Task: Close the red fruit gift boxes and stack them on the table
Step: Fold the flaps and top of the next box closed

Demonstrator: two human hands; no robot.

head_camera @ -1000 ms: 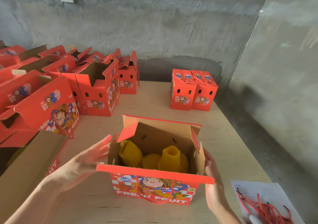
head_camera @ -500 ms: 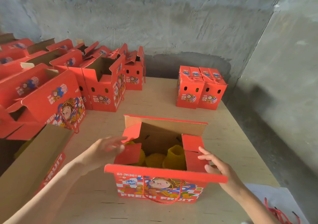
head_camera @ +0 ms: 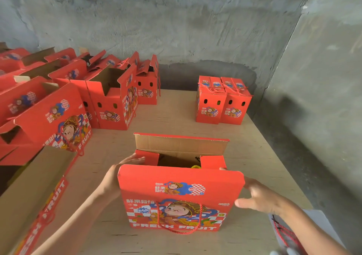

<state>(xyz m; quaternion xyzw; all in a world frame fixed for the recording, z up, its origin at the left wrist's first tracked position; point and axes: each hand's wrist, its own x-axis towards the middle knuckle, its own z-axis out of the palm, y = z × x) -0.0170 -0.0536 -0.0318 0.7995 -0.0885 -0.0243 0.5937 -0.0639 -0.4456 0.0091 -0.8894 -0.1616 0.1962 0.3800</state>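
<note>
Bare concrete walls (head_camera: pixel 195 29), plywood table (head_camera: pixel 172 117), and front and centre sits the red gift box (head_camera: pixel 180 205), near flap (head_camera: pixel 180 174) raised. Left hand (head_camera: pixel 115 178) presses straight fingers on the left side flap (head_camera: pixel 149 157); right hand (head_camera: pixel 260 198), fingers spread, touches the near flap's right edge.

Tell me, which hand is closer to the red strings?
Right. The right hand is at the right side of the box, near the red strings; the left hand is on its left side.
</note>
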